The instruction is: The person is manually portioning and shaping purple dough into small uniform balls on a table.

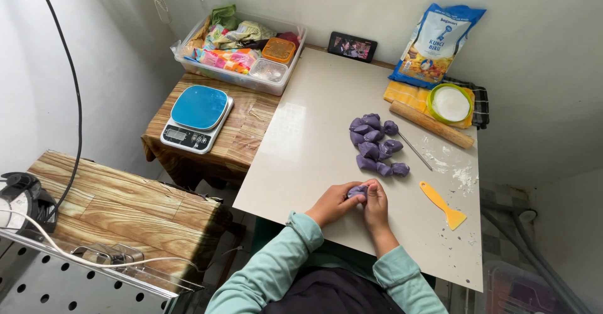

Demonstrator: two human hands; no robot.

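My left hand [333, 204] and my right hand [377, 202] meet over the near part of a pale worktop [308, 151]. Together they pinch one small purple dough piece [357, 191], partly hidden by the fingers. Just beyond them lies a cluster of several purple dough pieces [374, 143]. Both sleeves are light green.
A yellow plastic scraper [443, 205] lies to the right of the hands, near spilled flour [461, 174]. Farther back are a wooden rolling pin [431, 124], a thin metal rod [414, 151], a green-rimmed bowl [450, 103], a flour bag [435, 44] and a phone [352, 46]. A blue-topped scale [197, 117] and a plastic bin [242, 50] sit at left.
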